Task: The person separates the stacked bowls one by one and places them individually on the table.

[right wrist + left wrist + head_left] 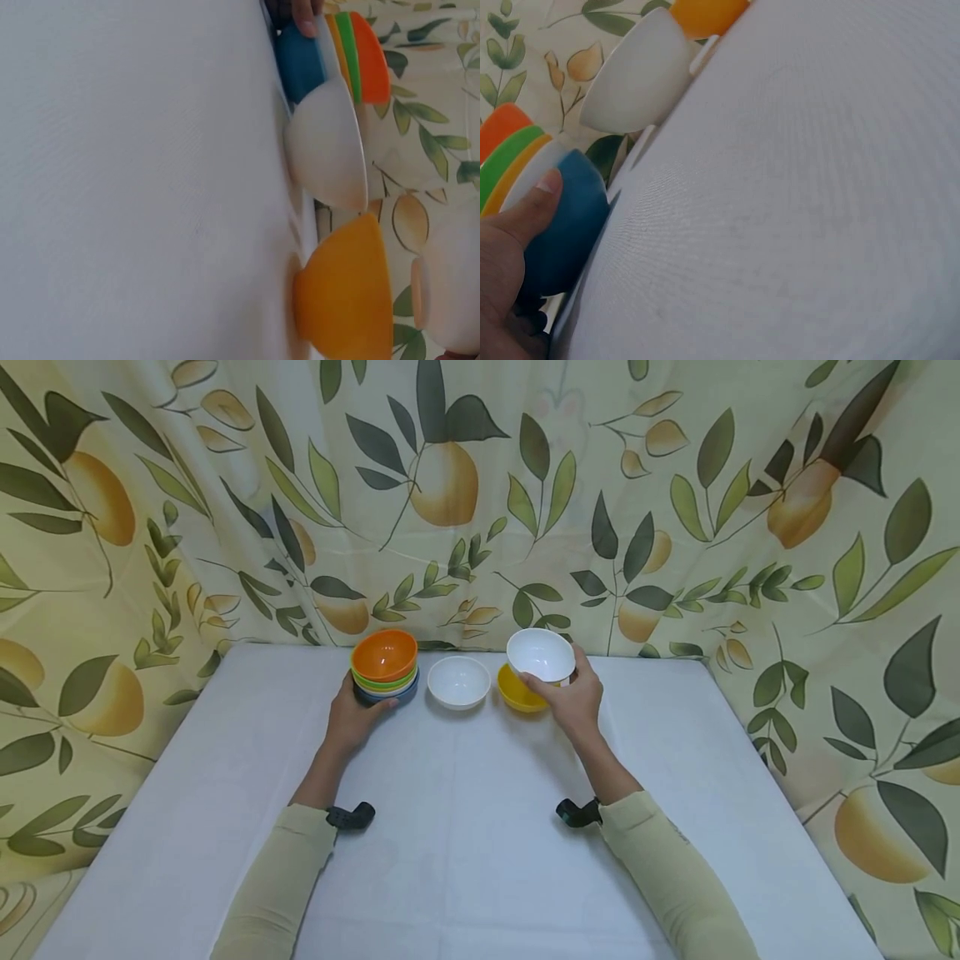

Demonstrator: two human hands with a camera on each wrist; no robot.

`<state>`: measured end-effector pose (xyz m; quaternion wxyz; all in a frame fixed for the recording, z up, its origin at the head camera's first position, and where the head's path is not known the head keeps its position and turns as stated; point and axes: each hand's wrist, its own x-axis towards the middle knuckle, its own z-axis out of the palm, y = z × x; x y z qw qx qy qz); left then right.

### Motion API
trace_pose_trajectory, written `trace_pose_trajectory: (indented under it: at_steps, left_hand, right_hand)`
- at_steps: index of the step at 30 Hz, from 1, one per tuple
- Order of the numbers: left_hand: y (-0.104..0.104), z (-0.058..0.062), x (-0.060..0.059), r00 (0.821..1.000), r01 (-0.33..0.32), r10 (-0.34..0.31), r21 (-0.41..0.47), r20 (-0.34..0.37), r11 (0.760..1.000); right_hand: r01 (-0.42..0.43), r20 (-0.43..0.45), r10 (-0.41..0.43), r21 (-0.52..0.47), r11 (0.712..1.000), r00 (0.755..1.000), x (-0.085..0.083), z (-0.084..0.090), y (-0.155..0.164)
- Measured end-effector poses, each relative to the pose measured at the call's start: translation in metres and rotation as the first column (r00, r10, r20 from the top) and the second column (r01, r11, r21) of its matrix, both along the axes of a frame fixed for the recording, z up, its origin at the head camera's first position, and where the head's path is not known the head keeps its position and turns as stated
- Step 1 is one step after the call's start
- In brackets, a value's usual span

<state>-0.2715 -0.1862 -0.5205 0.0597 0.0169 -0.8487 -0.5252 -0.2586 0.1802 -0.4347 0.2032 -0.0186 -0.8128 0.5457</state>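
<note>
A counter (465, 860) draped in plain white cloth fills the foreground, faint creases running across it. Behind and to both sides hangs a pale curtain (675, 527) — printed with dark green leaves and orange-yellow fruit — closing in the space under soft, even light.

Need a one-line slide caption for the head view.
Left hand steadies a stack of coloured bowls; right hand holds a white bowl above a yellow bowl.
</note>
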Motion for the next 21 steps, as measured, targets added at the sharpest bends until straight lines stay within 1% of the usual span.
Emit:
trace_pose_trajectory:
  at_steps: [11, 18, 21]
  left_hand:
    - [0.000, 0.000, 0.001, 1.000, 0.008, -0.008, 0.000, -0.014, 1.000]
    - [0.001, 0.005, 0.002, 1.000, 0.004, -0.004, 0.001, -0.002, 1.000]
    - [0.001, 0.006, 0.003, 1.000, 0.007, -0.007, 0.003, 0.005, 1.000]
  right_hand:
    - [0.050, 0.001, -0.050, 0.040, 0.998, 0.999, 0.002, -0.007, 0.021]
    - [0.076, -0.022, -0.075, 0.059, 0.995, 0.997, 0.002, -0.010, 0.030]
    - [0.088, -0.034, -0.087, 0.051, 0.995, 0.996, 0.003, -0.011, 0.033]
